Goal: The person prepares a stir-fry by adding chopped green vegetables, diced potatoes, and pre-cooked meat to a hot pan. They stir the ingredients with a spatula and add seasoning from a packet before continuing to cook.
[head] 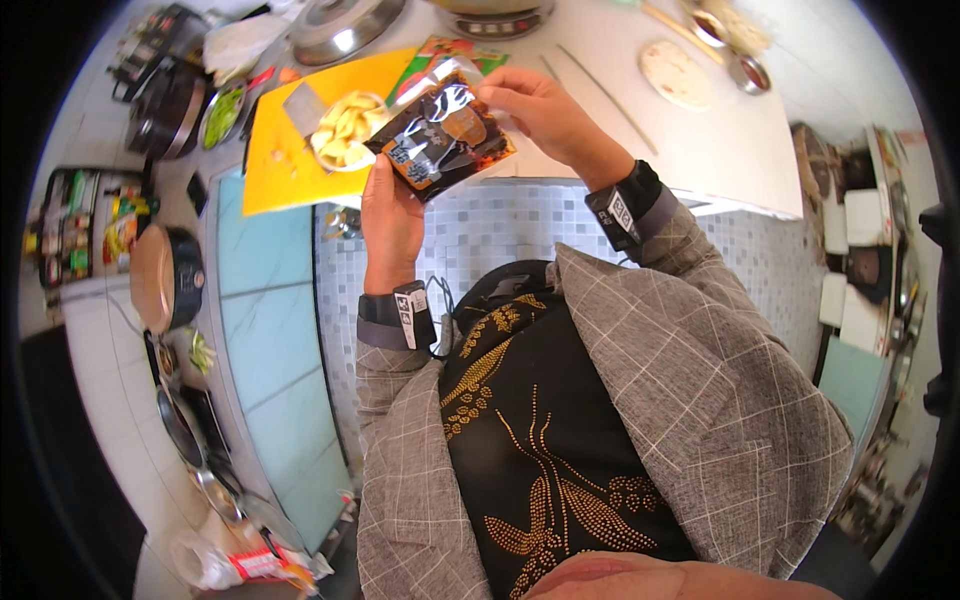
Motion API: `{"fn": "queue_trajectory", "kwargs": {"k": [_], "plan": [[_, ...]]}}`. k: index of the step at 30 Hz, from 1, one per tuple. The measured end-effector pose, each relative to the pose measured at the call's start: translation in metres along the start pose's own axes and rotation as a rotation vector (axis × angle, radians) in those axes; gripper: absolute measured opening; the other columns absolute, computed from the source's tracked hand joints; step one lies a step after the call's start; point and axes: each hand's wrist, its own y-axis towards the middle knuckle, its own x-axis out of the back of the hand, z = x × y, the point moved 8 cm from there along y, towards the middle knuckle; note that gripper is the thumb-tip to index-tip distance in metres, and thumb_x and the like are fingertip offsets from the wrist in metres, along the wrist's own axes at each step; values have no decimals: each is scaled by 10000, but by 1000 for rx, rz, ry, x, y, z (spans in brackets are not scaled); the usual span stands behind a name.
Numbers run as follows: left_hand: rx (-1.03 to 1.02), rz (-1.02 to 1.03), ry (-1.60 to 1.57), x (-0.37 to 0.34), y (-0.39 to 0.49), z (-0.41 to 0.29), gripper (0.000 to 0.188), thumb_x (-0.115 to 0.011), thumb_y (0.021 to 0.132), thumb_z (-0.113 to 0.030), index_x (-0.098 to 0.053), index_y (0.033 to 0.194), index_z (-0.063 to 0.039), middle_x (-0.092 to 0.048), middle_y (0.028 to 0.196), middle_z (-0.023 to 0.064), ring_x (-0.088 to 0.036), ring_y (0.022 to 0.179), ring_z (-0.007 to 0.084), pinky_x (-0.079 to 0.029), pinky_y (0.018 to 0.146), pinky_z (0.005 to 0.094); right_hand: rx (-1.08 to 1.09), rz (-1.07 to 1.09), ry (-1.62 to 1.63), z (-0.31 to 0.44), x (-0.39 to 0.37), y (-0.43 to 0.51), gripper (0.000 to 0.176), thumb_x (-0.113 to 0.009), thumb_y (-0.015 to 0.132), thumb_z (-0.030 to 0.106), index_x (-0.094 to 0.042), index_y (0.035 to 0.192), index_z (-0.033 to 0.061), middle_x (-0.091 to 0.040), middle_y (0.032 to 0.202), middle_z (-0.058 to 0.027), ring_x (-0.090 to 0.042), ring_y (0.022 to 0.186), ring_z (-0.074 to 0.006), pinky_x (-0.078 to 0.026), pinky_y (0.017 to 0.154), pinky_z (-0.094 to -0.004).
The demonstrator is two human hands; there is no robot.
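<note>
A glossy black plastic food packet [442,139] with orange printing is held up over the table's near edge. My left hand [394,217] pinches its lower left corner, thumb on the front. My right hand [536,112] grips its upper right edge between thumb and fingers. Just left of the packet, a white bowl of yellow cut pieces [347,135], perhaps potato, sits on a yellow cutting board [274,180]. A cleaver blade [303,109] lies beside that bowl. Behind the packet is a green and red printed packet [420,60], partly hidden.
On the white table [720,165] are a thin rod [607,97], a pale round disc [675,75], a small sauce bowl [750,73], a metal lid [345,30] and an electric pot [491,19]. The left counter bears a dish of green slices [223,116] and a lidded pot [166,277].
</note>
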Motion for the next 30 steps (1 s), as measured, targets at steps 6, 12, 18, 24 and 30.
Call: {"fn": "queue_trajectory", "kwargs": {"k": [6,12,18,24,30], "plan": [[-294,-237,147,54,-35,-69,417,-336,1028,-303,-441,1301,-6,-535,1270,97,-533,1137,199,-430,965,368,3,153,-89,-2,-80,21,200,-593,917,220,-634,974,33,-617,892,19,-584,835,-58,-490,728,-228],[-501,-436,423,86,-95,-143,378,-394,1018,-289,-534,1196,14,-610,1130,74,-597,1001,160,-492,856,313,-28,276,-39,-6,-152,23,245,-611,912,235,-641,1017,16,-635,911,-14,-596,840,-69,-503,742,-239],[-729,-620,668,86,-157,-195,259,-504,987,-194,-619,911,25,-552,854,-6,-480,787,57,-425,698,220,-49,411,129,-13,-209,9,227,-595,926,221,-638,1026,22,-641,909,-37,-608,849,-100,-508,747,-253],[-812,-743,775,77,-184,-217,251,-564,958,-181,-645,858,34,-562,822,-14,-476,752,56,-424,665,218,-26,451,72,-9,-225,5,243,-574,936,210,-630,1056,6,-643,946,-48,-615,865,-113,-518,755,-264],[-763,-733,645,94,-204,-212,285,-511,984,-245,-647,825,-53,-539,734,-59,-422,612,30,-341,531,200,-57,464,125,-10,-246,-6,234,-581,928,186,-610,1062,-4,-620,928,-53,-591,851,-116,-517,743,-268]]}}
